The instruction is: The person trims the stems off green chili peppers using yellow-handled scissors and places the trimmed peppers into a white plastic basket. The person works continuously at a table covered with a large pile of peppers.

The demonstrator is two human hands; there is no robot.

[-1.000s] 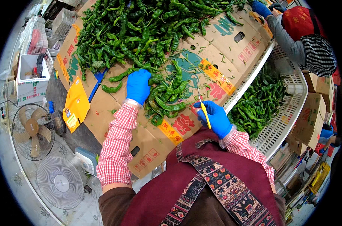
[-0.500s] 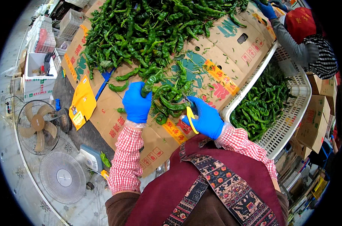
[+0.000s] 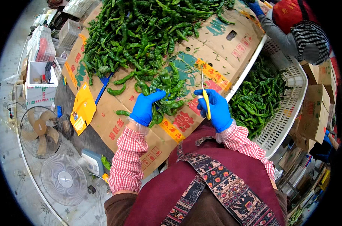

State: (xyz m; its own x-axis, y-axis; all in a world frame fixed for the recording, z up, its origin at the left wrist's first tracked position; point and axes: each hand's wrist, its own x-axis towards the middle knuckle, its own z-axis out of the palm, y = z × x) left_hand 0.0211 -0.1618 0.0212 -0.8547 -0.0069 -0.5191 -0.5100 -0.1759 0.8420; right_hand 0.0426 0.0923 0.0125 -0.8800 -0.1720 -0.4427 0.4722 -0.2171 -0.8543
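My left hand [image 3: 144, 108], in a blue glove, is closed on a green pepper [image 3: 142, 87] whose end sticks up above the fingers. Right beside it lies a small cluster of green peppers [image 3: 170, 81] on flattened cardboard [image 3: 120, 107]. My right hand [image 3: 217, 110], also blue-gloved, grips yellow-handled scissors [image 3: 205, 100], their thin metal blades pointing away from me. It hovers over the cardboard, apart from the peppers. Farther off rises a large heap of long green peppers [image 3: 133, 41].
To the right stands a white plastic crate [image 3: 297, 88] of peppers, with cardboard boxes [image 3: 316, 109] beyond. A co-worker [image 3: 291, 32] leans in at the far right. On the left are a yellow packet [image 3: 83, 107], a blue strip-like tool [image 3: 103, 88], a scale [image 3: 92, 162] and two fans [image 3: 39, 127].
The scissors have swung upright and away from the peppers as my right hand moved slightly right. My left hand has shifted a little right and nearer me, its thumb now pointing right.
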